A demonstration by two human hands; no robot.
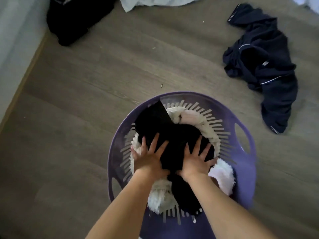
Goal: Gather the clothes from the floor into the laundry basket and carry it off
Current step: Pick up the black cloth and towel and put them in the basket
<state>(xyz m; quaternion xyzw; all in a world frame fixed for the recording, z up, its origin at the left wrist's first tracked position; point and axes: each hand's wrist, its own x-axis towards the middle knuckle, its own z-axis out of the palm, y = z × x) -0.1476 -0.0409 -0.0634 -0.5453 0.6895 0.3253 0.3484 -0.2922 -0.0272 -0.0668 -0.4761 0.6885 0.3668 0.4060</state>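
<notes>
Laundry basket (198, 96): left grip (150, 157) and right grip (196, 161), both wide and flat, are pressing black garment (172, 133) down, likely making room for navy garment (269, 66) lying near floor's far-right corner.

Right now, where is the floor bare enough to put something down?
The widest bare floor lies left of the basket, up to the wall. Another patch runs between the basket and the navy clothes. It's crowded at the top, by the black clothes and white cloth, and inside the basket.
</notes>
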